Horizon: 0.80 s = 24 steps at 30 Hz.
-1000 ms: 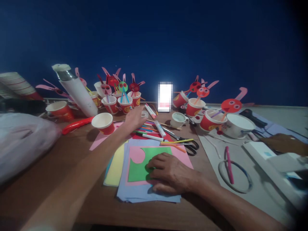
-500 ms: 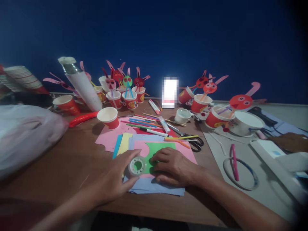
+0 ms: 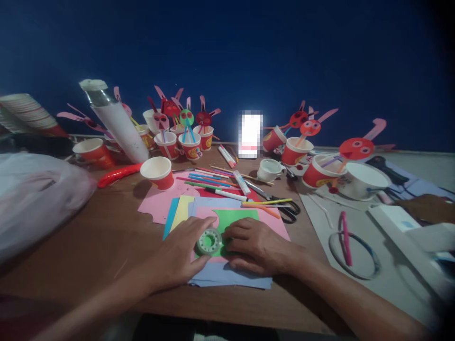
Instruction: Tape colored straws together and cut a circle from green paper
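My left hand [image 3: 181, 248] holds a roll of clear tape [image 3: 209, 241] between thumb and fingers, its hole facing up, over a sheet of green paper [image 3: 239, 218]. Green shows through the hole. Just right of the roll, my right hand [image 3: 254, 246] rests palm down on the green sheet with fingers loosely bent; its fingertips are close to the tape. A curved cut edge marks the green sheet's upper left. Beneath it lie pink paper [image 3: 280, 228] and a stack of light blue sheets [image 3: 231, 277], with yellow paper [image 3: 181, 212] sticking out at the left.
Beyond the papers lie coloured sticks and pens [image 3: 213, 180], scissors [image 3: 289, 208] and a glass cup [image 3: 270, 169]. Red paper cups [image 3: 158, 174] stand around, several bearing rabbit-faced figures [image 3: 186, 118]. A plastic bag [image 3: 39, 199] is at left; a ring [image 3: 355, 255] lies at right.
My left hand has moved the tape roll slightly right, closer to my right hand and further over the green sheet. My right hand stays in place.
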{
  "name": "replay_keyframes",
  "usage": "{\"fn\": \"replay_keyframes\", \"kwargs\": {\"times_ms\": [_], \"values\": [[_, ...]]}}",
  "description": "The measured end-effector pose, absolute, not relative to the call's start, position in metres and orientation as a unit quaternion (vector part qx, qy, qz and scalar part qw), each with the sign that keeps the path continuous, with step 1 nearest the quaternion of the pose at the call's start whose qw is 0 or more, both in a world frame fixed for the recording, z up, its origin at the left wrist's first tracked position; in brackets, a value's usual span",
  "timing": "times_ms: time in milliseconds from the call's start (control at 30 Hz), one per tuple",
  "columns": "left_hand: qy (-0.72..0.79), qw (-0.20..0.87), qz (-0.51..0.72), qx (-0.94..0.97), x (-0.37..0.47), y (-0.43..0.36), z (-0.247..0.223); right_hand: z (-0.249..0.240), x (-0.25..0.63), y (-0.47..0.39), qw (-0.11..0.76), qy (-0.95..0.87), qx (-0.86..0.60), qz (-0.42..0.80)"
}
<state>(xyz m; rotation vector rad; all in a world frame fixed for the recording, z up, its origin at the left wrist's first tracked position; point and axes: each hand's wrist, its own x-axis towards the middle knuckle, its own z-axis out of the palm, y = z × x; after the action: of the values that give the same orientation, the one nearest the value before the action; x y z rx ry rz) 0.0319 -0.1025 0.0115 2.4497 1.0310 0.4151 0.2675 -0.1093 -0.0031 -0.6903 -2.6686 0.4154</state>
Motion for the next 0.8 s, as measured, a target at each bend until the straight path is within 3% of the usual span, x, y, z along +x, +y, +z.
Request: {"fn": "replay_keyframes", "kwargs": {"times_ms": [800], "values": [[0.332,0.209,0.140,0.909,0.038,-0.095,0.002,-0.002,0.283,-0.104,0.262,-0.846,-0.312,0.345]]}}
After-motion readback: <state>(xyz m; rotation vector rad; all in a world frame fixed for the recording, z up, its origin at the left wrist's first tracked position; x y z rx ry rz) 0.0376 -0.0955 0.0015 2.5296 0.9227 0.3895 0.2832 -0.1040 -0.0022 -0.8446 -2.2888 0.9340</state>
